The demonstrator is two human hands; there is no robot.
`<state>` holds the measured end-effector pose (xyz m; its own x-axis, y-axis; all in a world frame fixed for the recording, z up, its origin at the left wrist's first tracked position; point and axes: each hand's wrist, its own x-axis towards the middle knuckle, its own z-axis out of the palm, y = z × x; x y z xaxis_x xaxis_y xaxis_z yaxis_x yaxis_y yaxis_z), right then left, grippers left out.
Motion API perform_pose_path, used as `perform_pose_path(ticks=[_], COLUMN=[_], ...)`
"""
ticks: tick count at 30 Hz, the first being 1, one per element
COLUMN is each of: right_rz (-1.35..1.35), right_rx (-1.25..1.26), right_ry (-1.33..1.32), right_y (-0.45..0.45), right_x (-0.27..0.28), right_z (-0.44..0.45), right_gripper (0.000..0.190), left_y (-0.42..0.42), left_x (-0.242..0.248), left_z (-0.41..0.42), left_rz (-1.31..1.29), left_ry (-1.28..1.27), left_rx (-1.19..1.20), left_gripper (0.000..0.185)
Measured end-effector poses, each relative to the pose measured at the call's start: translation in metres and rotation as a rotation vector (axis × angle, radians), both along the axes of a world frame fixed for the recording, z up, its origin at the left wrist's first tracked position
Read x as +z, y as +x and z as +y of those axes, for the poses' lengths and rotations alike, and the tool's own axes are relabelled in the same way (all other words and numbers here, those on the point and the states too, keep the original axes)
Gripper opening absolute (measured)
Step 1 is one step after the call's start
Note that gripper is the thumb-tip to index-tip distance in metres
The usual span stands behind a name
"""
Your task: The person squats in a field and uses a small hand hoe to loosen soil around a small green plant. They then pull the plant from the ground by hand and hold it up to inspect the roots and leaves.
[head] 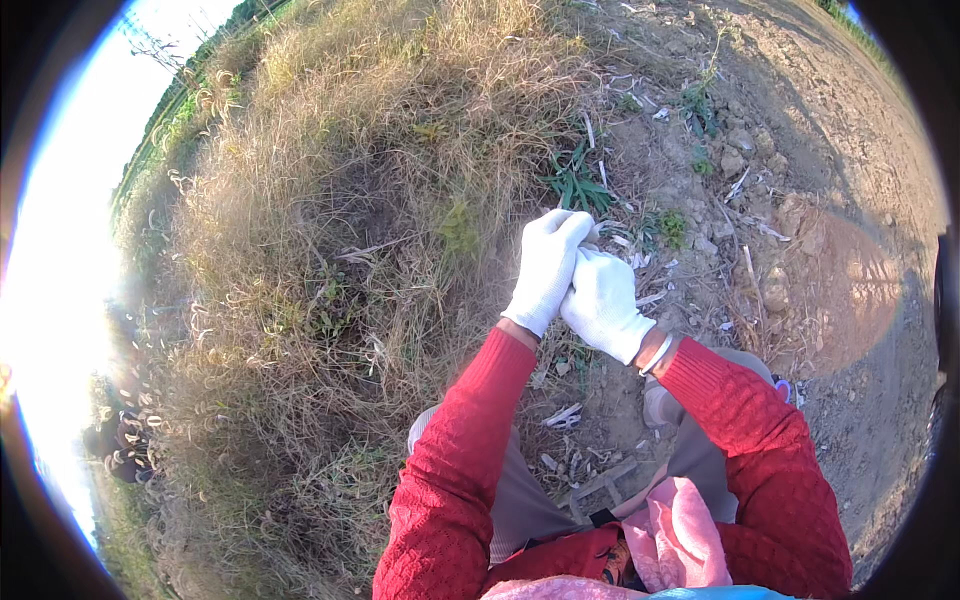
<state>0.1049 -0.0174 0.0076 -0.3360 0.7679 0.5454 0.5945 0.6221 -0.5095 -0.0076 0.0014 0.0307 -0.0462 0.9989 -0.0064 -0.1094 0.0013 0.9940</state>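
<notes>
My left hand (546, 264) and my right hand (606, 304) wear white knitted gloves and meet in front of me, above the ground. The left hand's fingers are curled over at the fingertips of the right, and the right hand is closed like a fist against it. No object shows between them, though the inner sides of the palms are hidden. A white band (657, 354) circles my right wrist. Just beyond the gloves grows a green leafy weed (576, 184), and pale dry plant scraps (637, 259) lie to their right.
Tall dry grass (322, 225) covers the left side. Bare soil with clods (776, 289) and a dirt track (885, 150) lie to the right. Between my legs is a greyish frame-like object (604, 484). A pink scarf (679, 525) hangs at my front. Strong sunlight glares at the left.
</notes>
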Motion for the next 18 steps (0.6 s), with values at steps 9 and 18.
perform_pose_path(ticks=[9, 18], right_rz=[-0.039, -0.04], right_rx=[-0.004, 0.0], right_ry=[-0.018, 0.008], right_y=[-0.0001, 0.0005], right_x=[0.0007, 0.0012], right_z=[-0.0019, -0.0007], right_gripper=[0.011, 0.01], left_y=[-0.0017, -0.0011], left_x=[0.0002, 0.0051], left_z=[-0.0011, -0.0028], left_rz=[0.168, 0.15], left_ry=[0.101, 0.075], left_rx=[-0.001, 0.0], left_gripper=[0.025, 0.026])
